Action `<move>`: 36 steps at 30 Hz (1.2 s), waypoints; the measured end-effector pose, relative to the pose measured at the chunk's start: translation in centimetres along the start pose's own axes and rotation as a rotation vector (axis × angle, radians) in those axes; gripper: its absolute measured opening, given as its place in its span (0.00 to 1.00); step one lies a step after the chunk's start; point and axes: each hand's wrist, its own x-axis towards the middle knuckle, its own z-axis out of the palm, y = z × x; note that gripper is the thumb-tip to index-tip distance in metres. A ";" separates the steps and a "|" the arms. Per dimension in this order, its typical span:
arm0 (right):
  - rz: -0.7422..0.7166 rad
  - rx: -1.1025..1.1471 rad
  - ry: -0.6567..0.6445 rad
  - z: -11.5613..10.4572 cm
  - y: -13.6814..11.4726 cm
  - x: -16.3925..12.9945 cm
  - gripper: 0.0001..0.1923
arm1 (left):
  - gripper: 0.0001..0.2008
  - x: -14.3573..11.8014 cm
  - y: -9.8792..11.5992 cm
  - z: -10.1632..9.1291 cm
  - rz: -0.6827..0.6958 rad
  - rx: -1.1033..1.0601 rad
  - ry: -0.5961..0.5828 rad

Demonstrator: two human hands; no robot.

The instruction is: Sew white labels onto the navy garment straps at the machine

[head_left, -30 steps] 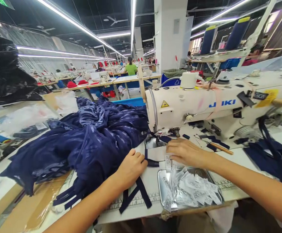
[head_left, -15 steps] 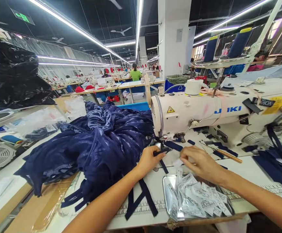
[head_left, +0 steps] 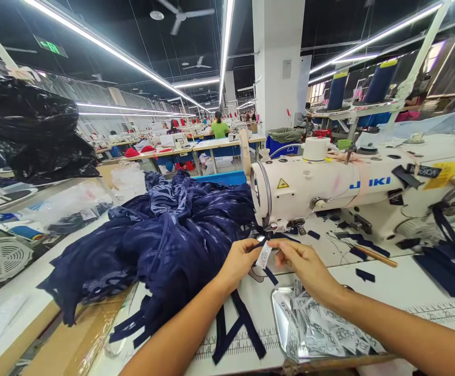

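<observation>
Just in front of the needle area of a white sewing machine (head_left: 309, 183), my two hands meet. My left hand (head_left: 238, 263) pinches the end of a navy fabric strap, mostly covered by the fingers. A small white printed label (head_left: 264, 255) is held at its upper edge between the thumb and forefinger of my right hand (head_left: 306, 263), against the strap. Below my right forearm sits a metal tray (head_left: 278, 318) with many loose labels (head_left: 321, 326). A large heap of navy garments (head_left: 160, 235) lies left of my hands, its straps trailing over the table edge.
Tweezers with a wooden-coloured handle (head_left: 376, 256) and navy scraps (head_left: 365, 275) lie right of the needle. More navy fabric (head_left: 442, 274) is at the far right. A cardboard piece (head_left: 71, 334) lies front left; a black plastic bag (head_left: 32, 128) hangs above. Several people work farther back.
My right hand has moved left from above the tray, bringing the label up to the strap at my left hand. The view has tilted slightly upward and shifted left.
</observation>
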 end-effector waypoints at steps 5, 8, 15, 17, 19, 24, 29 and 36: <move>-0.152 -0.153 0.032 0.0 0.0 0.4 0.19 | 0.19 -0.1 0.2 -0.2 0.037 -0.041 -0.025; -0.180 -0.196 0.052 -0.2 0.3 0.4 0.20 | 0.17 -0.2 0.0 0.0 0.013 -0.032 0.027; 0.014 -0.021 0.121 -0.9 0.6 1.7 0.19 | 0.15 -0.5 0.2 0.4 -0.062 -0.057 0.065; 0.068 0.001 0.062 -0.8 0.4 2.2 0.17 | 0.14 -0.5 0.3 0.4 -0.052 -0.039 0.057; 0.096 0.005 0.005 -0.6 0.2 2.5 0.15 | 0.13 -0.4 0.3 0.3 -0.031 -0.017 0.045; 0.073 -0.020 -0.012 0.0 0.2 2.6 0.13 | 0.12 -0.2 0.1 0.1 0.008 0.026 0.019; 0.038 -0.037 -0.001 0.1 0.4 2.5 0.11 | 0.13 -0.1 0.2 -0.1 0.010 0.048 -0.016; -0.090 -0.125 -0.101 -1.1 1.3 2.6 0.09 | 0.14 0.1 0.7 -0.2 -0.024 0.136 -0.077</move>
